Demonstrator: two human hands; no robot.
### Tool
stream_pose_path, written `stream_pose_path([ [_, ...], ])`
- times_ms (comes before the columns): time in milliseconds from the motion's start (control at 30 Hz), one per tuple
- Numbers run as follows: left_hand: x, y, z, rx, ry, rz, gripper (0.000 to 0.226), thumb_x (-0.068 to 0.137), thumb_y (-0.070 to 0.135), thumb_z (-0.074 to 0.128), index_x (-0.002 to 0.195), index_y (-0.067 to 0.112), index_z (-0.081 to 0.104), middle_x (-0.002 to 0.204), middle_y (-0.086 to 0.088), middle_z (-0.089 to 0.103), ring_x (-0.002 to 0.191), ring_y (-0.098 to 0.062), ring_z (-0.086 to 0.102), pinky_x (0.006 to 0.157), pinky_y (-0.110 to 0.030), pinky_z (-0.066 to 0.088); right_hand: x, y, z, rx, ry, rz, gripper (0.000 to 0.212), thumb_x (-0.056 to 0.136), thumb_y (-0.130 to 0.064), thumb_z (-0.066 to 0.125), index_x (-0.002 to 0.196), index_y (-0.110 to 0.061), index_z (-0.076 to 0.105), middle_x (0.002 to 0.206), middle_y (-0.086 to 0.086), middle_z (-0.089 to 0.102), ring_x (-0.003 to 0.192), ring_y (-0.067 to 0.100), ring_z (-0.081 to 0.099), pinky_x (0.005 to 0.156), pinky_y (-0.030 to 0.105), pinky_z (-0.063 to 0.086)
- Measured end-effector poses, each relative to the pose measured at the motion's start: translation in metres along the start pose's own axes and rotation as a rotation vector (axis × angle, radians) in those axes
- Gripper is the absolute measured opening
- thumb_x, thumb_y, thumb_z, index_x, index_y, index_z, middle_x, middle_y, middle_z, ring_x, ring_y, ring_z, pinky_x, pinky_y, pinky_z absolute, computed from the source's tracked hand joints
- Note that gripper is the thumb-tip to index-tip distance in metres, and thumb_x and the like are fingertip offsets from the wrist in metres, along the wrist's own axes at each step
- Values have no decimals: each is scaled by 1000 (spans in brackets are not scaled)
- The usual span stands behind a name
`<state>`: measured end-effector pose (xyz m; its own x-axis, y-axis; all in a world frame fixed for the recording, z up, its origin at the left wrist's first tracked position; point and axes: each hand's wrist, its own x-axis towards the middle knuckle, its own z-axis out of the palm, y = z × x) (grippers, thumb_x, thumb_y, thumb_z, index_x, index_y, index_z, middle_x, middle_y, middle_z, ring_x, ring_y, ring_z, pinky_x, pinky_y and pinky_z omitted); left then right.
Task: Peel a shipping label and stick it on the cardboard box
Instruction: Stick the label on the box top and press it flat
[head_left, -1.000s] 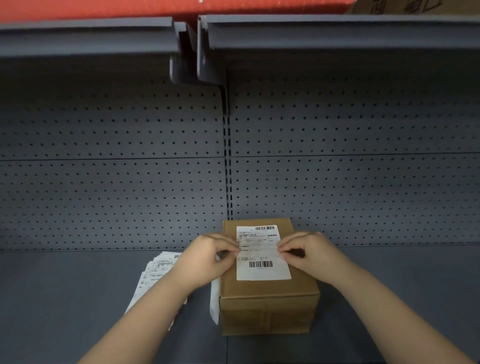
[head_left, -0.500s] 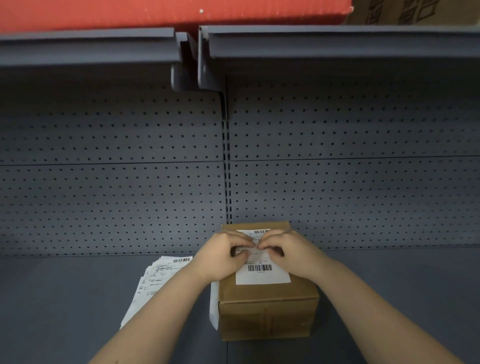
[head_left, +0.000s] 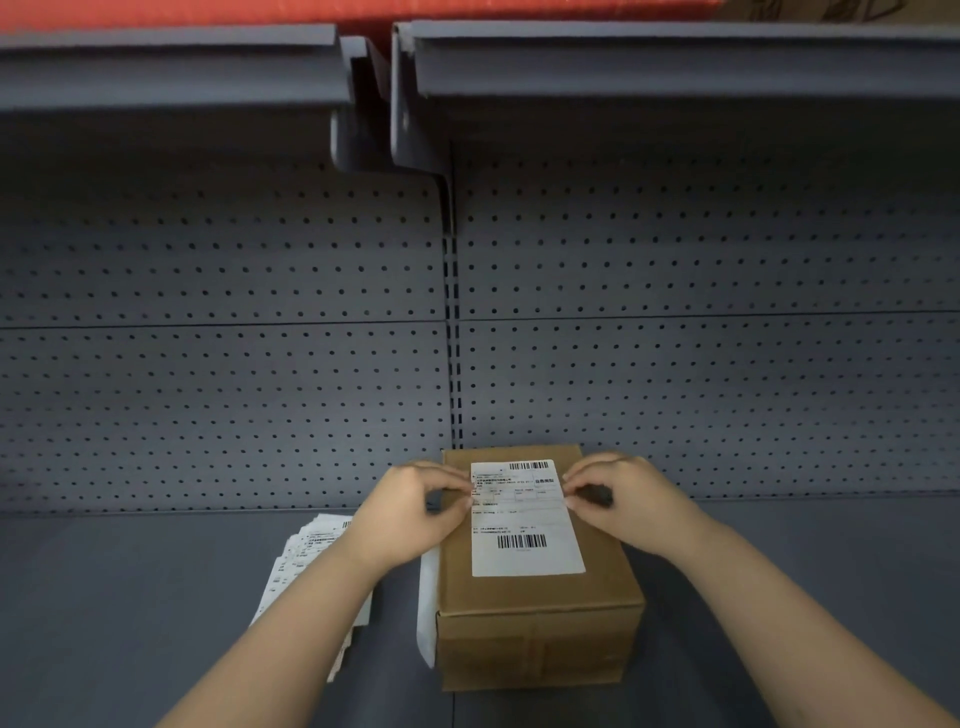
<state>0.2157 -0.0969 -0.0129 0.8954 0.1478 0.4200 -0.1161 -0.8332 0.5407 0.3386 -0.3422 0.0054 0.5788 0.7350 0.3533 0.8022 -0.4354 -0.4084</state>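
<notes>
Pressing white rectangular shipping label flat on top of brown cardboard box.
L hand & R hand fingertips pinched at label's side edges, grasping nothing; box sat on grey metal shelf, loose label stack to its left.

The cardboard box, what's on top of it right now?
A white shipping label lies on the cardboard box, with fingers of both hands at its side edges. Nothing else shows.
</notes>
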Motion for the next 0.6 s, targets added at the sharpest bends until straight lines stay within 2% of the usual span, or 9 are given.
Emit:
stream_pose_path([
  [67,9,4,-1,47,-53,13,27,84,23,67,110,23,72,117,10,67,112,1,53,96,-2,30,11,-5,-1,-11,-48,-2,19,84,-25,67,102,-19,70,111,-10,65,102,5,57,95,26,46],
  [133,19,12,2,78,-116,48,32,84,21,65,115,24,69,124,9,64,119,-5,50,105,-15,32,23,-12,5,-25,-77,-47,26,88,-21,62,113,-20,66,124,-8,60,115,7,52,103,23,37],
  [167,24,16,5,78,-144,66,33,84,18,63,117,24,68,126,8,63,121,-6,48,106,-15,30,29,-15,10,-35,-95,-70,29,90,-18,59,118,-20,64,129,-7,57,119,7,49,104,20,32],
  [267,32,24,14,47,-198,92,34,86,12,59,117,19,69,127,5,65,120,-4,51,99,-1,25,36,-20,21,-43,-116,-72,32,92,-11,53,122,-17,62,130,-4,58,120,10,48,103,19,31],
  [333,34,22,17,16,-215,83,33,86,12,58,117,19,69,127,6,65,119,-1,53,98,1,27,37,-16,24,-26,-111,-62,32,92,-11,53,122,-17,62,130,-3,59,120,8,48,103,16,29],
  [400,34,19,14,14,-231,69,32,87,20,61,119,22,67,129,9,63,120,2,52,101,-5,30,35,-10,25,-15,-113,-70,31,92,-13,54,122,-18,62,130,-4,58,120,6,48,104,14,26],
  [533,33,0,2,126,-212,-5,48,81,51,64,122,25,64,132,10,60,123,-3,51,109,-26,37,32,4,18,5,-100,1,30,89,-30,61,118,-25,64,128,-11,59,116,1,50,107,30,38],
  [600,29,-11,-2,91,-174,-38,44,82,50,64,120,27,66,131,11,61,123,-2,51,109,-29,38,28,11,13,22,-67,58,32,85,-35,66,115,-23,67,125,-10,62,114,0,52,106,29,39],
])
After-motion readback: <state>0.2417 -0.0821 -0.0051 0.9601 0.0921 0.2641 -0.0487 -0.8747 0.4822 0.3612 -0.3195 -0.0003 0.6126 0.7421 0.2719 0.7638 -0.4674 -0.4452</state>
